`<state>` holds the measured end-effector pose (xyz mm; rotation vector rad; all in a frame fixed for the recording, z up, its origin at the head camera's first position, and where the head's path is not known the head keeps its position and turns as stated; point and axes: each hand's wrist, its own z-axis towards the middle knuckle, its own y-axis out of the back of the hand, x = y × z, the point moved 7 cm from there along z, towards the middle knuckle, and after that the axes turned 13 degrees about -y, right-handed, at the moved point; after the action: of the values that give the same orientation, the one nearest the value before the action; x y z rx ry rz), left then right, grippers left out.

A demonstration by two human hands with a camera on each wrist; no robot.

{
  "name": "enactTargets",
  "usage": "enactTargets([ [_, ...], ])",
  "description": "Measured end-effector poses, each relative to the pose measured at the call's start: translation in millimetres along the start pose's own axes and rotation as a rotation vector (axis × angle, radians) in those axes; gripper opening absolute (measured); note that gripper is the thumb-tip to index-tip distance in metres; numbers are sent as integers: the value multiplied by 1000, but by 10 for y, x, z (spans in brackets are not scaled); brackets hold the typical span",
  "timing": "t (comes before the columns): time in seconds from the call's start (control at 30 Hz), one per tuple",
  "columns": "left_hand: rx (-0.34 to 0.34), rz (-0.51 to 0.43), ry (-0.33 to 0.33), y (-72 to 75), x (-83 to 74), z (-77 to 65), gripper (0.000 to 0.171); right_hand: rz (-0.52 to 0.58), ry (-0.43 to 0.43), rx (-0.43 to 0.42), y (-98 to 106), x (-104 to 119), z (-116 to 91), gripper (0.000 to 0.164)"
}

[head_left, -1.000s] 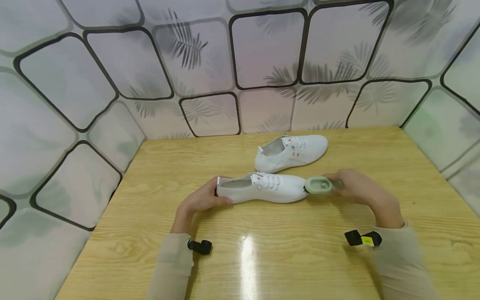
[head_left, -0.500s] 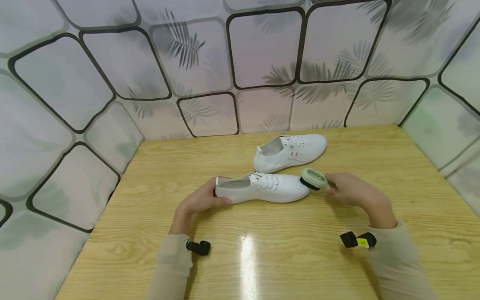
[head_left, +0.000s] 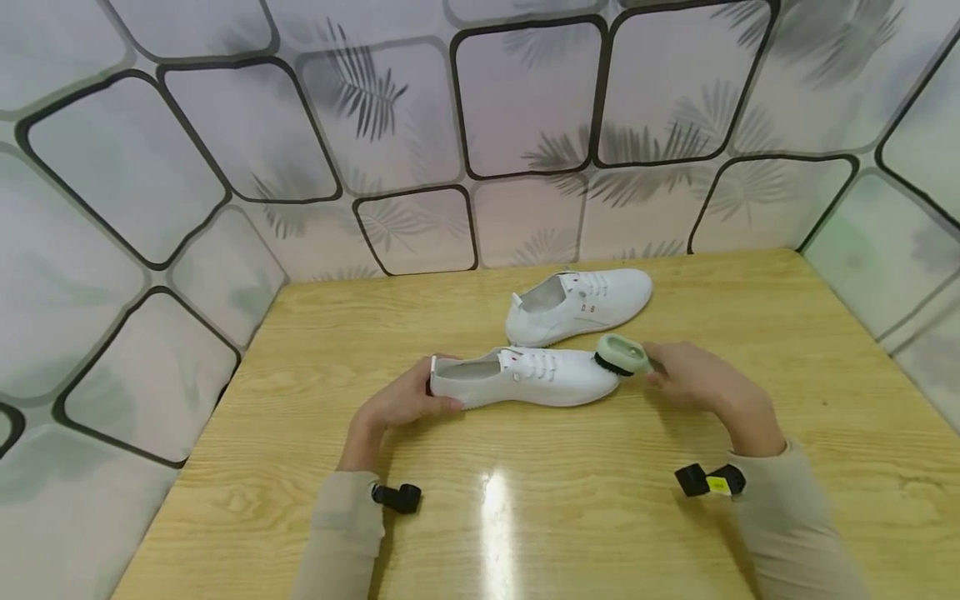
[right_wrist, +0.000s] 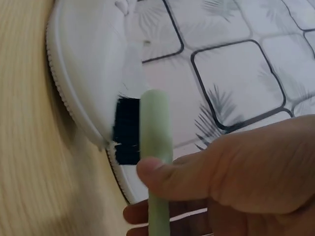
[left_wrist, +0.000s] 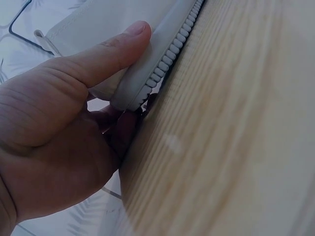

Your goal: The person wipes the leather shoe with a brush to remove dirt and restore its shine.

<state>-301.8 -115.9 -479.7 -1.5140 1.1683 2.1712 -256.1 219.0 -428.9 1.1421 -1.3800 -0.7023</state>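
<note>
A white lace-up shoe (head_left: 566, 379) lies on the wooden table, toe to the right. My left hand (head_left: 408, 396) grips its heel; in the left wrist view the thumb (left_wrist: 115, 51) presses the side above the ribbed sole while other fingers go behind and under the heel. My right hand (head_left: 693, 375) holds a pale green brush (head_left: 624, 352) by its handle. Its dark bristles (right_wrist: 127, 130) are against the shoe's toe in the right wrist view, with the thumb on the green handle (right_wrist: 158, 211).
A second white shoe (head_left: 592, 308) lies just behind the first, also pointing right. The wooden table (head_left: 570, 508) meets a patterned wall covering (head_left: 532, 100) at the back and sides.
The brush has moved left and slightly up from the toe tip onto the top of the toe, tilting so its bristles show. The left hand stays at the heel.
</note>
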Motion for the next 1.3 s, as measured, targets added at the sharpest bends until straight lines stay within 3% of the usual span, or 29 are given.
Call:
enactTargets([
  [0.07, -3, -2, -3, 3, 3, 9, 59, -4, 26, -14, 7, 62, 18, 10],
  [0.17, -9, -1, -2, 17, -5, 17, 59, 29, 85, -2, 12, 183, 26, 27],
  [0.27, -5, -4, 5, 24, -9, 23, 60, 58, 63, 51, 15, 181, -8, 42],
  [0.37, 2, 2, 11, 24, -7, 30, 60, 49, -2, 61, 30, 103, -26, 26],
  [0.43, 1, 5, 12, 25, -8, 33, 60, 28, -4, 30, 40, 99, -12, 10],
  [0.47, -2, 4, 13, 29, -11, 31, 61, 23, 9, 15, 42, 112, -3, 11],
  [0.67, 1, -7, 12, 17, -20, 19, 61, 68, 62, 88, -7, 176, -36, 49],
  [0.83, 5, -8, 15, -1, 5, 26, 60, 17, 21, 38, 1, 119, -36, 13],
  [0.9, -4, -3, 20, 5, 14, 23, 61, 24, 58, 23, -3, 172, -18, 15],
  [1.0, -9, 4, 28, 10, 23, 16, 61, 64, 112, 63, -19, 238, -24, 37],
  [1.1, -6, -1, 33, 7, 32, 6, 62, 69, 71, 103, -32, 185, -37, 27],
  [1.2, -4, -10, 31, 8, 38, 1, 61, 20, 27, 56, -15, 146, -18, 14],
  [1.3, -9, -14, 20, 15, 33, 2, 61, 8, 47, 24, -10, 192, 7, 30],
])
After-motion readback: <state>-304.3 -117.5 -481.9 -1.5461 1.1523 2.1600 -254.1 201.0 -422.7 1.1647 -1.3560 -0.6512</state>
